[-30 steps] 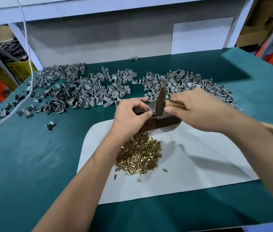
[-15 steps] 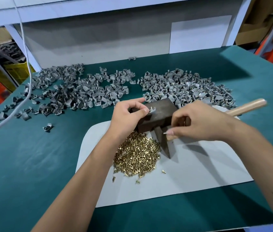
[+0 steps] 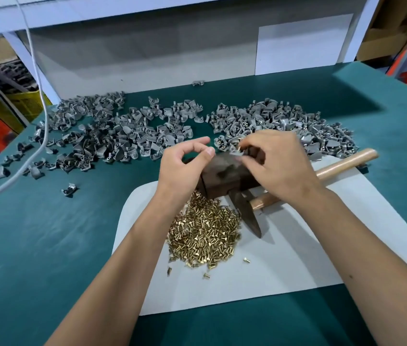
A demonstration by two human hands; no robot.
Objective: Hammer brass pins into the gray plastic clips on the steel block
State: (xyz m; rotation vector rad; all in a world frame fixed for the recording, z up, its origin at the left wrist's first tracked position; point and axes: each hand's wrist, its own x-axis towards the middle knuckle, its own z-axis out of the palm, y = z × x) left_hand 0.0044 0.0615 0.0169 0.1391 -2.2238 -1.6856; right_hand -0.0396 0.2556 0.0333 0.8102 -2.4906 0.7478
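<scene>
The steel block sits at the far edge of a white mat on the green table, its long axis running left to right. On its top lies 1 gray clip, which the right hand pinches between curled fingertips. The left hand hovers just left of the block, fingers loosely curled and holding nothing. The hammer lies on the mat beside the block, partly under the right wrist: its dark head points toward the person, its wooden handle runs back and to the right. A heap of brass pins lies just in front of the block. Loose gray clips spread across the far table, crossed at left by a white cable.
</scene>
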